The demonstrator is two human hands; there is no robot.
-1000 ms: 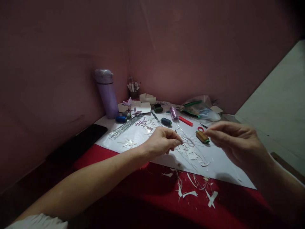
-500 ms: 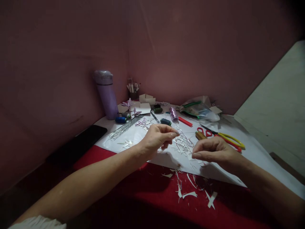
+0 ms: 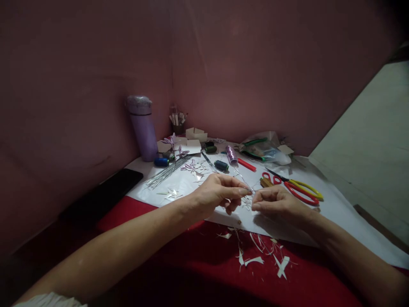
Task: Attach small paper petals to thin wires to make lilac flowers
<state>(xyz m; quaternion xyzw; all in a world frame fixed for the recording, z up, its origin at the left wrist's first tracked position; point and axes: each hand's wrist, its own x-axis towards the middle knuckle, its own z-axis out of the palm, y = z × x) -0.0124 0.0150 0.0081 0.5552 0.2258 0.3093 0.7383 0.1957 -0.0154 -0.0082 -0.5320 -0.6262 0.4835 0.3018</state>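
Observation:
Over the white sheet [image 3: 194,213], my left hand [image 3: 223,194] is closed in a pinch on a thin wire whose tip shows at the fingertips. My right hand [image 3: 275,202] is pinched just to its right, the fingertips nearly meeting; what it holds is too fine to make out. Behind the right hand lie a golden-brown spool [image 3: 266,182] and red-handled scissors [image 3: 276,180]. White paper scraps [image 3: 246,202] lie partly hidden behind the hands. A lilac thread spool [image 3: 231,154] stands farther back, near a dark blue spool [image 3: 221,165].
A purple bottle [image 3: 143,132] stands at the back left beside a black flat object [image 3: 105,192]. Silvery wires [image 3: 166,172] and a blue spool [image 3: 161,162] lie left of centre. Yellow-and-red-handled scissors [image 3: 305,191] rest at right. Cut paper [image 3: 283,266] litters the red cloth [image 3: 191,264].
My left hand has moved right and slightly down, and my right hand a little left, so the fingertips are now close together. The view has shifted slightly.

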